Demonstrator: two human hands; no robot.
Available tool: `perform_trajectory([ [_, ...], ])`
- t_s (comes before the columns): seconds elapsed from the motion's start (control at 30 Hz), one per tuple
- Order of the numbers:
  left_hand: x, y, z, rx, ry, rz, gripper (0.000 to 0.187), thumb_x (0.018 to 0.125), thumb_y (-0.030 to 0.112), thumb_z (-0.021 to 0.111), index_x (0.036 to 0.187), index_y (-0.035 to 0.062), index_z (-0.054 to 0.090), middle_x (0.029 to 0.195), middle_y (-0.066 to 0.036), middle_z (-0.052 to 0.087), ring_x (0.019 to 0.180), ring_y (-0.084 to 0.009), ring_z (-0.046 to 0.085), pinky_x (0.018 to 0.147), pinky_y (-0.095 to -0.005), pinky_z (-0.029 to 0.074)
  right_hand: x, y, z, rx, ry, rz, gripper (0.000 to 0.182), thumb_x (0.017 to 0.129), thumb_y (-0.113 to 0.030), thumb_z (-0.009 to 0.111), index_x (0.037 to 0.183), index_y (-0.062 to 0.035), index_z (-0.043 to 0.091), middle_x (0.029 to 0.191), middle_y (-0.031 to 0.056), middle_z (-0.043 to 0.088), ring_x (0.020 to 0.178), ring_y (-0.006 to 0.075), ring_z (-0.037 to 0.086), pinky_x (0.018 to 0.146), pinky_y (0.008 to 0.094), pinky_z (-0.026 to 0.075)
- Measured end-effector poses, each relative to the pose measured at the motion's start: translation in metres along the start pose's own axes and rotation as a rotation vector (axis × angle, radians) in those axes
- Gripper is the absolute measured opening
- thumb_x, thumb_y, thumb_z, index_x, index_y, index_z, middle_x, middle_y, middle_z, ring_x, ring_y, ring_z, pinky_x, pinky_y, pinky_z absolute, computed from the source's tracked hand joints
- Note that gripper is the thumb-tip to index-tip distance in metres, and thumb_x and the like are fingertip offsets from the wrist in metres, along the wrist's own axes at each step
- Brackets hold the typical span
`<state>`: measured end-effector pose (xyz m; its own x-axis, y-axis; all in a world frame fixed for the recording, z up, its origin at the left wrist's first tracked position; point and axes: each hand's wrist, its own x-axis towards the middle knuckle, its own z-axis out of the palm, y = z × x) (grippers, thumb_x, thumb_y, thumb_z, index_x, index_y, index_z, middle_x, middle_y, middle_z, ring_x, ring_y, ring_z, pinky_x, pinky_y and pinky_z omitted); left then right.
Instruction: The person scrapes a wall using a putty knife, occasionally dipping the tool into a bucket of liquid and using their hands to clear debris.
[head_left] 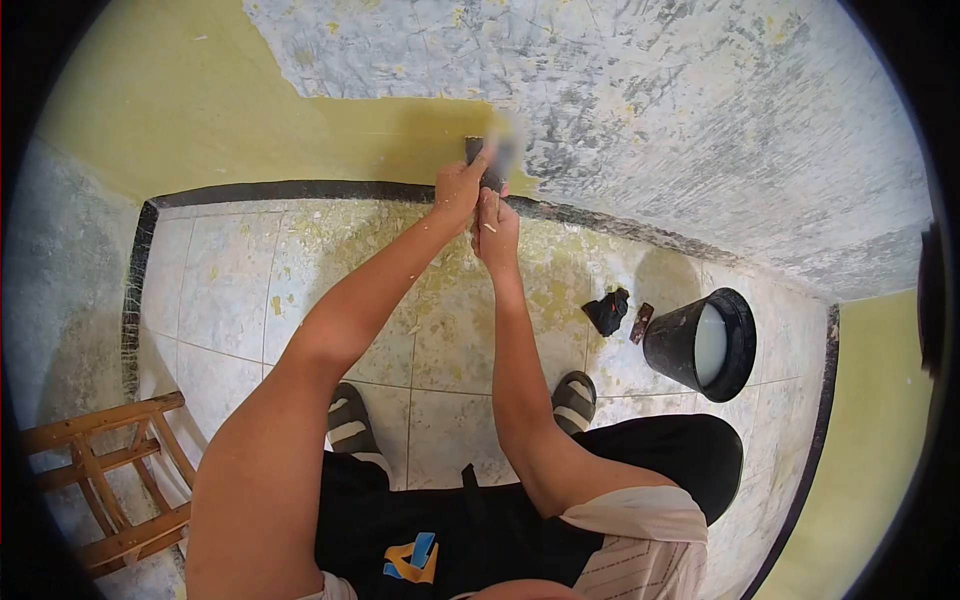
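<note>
Flakes [555,296] litter tiled floor [225,318] beneath patchy wall [660,120]

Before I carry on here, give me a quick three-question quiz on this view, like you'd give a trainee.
1. On which side of the person does the black bucket stand?
A) left
B) right
C) directly between the feet

2. True or false: only the left hand is on the dark tool at the wall.

3. Fill in the blank: the slatted frame on the person's left is made of ____.

Key:
1. B
2. False; the right hand is on it too.
3. wood
</note>
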<state>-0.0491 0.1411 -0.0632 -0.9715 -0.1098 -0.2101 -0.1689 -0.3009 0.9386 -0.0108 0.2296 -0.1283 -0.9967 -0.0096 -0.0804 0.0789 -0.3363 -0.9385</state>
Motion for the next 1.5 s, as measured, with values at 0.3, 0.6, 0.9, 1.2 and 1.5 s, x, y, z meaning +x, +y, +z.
perform_trajectory([
  [0.3, 0.003, -0.004, -0.003, -0.025, -0.044, -0.044, 0.039, 0.099, 0.041, 0.069, 0.1, 0.002, 0.071, 0.083, -0.011, 0.073, 0.068, -0.0198, 0.072, 0.061, -0.0312, 0.056, 0.0, -0.002, -0.002, -0.086, 0.013, 0.01, 0.045, 0.107, -0.041, 0.057, 0.074, -0.0104, 0.055, 0.056, -0.0043, 0.046, 0.041, 0.0056, 0.038, 0.037, 0.0251, 0.029],
  [0.6, 0.0, 0.006, 0.002, -0.056, -0.006, -0.102, 0.04, 0.099, 0.041, 0.07, 0.102, 0.0019, 0.069, 0.084, -0.01, 0.073, 0.068, -0.0205, 0.072, 0.059, -0.0316, 0.056, -0.002, -0.01, -0.002, -0.132, 0.008, 0.027, 0.043, 0.108, -0.038, 0.057, 0.086, -0.0029, 0.068, 0.058, -0.0054, 0.048, 0.05, 0.0051, 0.043, 0.046, 0.0261, 0.032],
  [0.9, 0.006, -0.002, 0.002, -0.133, -0.038, -0.109, 0.039, 0.098, 0.041, 0.071, 0.104, 0.0023, 0.069, 0.085, -0.011, 0.072, 0.07, -0.0209, 0.072, 0.06, -0.0316, 0.057, 0.006, -0.003, -0.012, -0.274, 0.05, -0.014, 0.043, 0.107, -0.036, 0.058, 0.083, -0.0018, 0.068, 0.06, -0.0046, 0.049, 0.054, 0.0058, 0.042, 0.05, 0.0282, 0.032],
  [1.2, 0.01, -0.004, 0.004, -0.157, -0.048, -0.115, 0.042, 0.098, 0.043, 0.07, 0.102, 0.0013, 0.068, 0.085, -0.012, 0.072, 0.072, -0.0214, 0.072, 0.063, -0.0319, 0.057, 0.004, -0.023, -0.016, -0.395, 0.056, -0.096, 0.04, 0.106, -0.035, 0.059, 0.084, -0.0021, 0.065, 0.061, -0.0011, 0.052, 0.055, 0.0081, 0.044, 0.051, 0.0284, 0.036],
  [1.5, 0.008, -0.005, 0.008, -0.205, -0.007, -0.125, 0.042, 0.1, 0.044, 0.067, 0.105, 0.0031, 0.067, 0.086, -0.011, 0.072, 0.072, -0.0205, 0.072, 0.063, -0.0319, 0.056, 0.003, -0.036, -0.016, -0.49, 0.051, -0.079, 0.035, 0.106, -0.03, 0.06, 0.1, 0.0013, 0.075, 0.068, 0.0081, 0.061, 0.066, 0.0115, 0.05, 0.063, 0.0318, 0.043],
])
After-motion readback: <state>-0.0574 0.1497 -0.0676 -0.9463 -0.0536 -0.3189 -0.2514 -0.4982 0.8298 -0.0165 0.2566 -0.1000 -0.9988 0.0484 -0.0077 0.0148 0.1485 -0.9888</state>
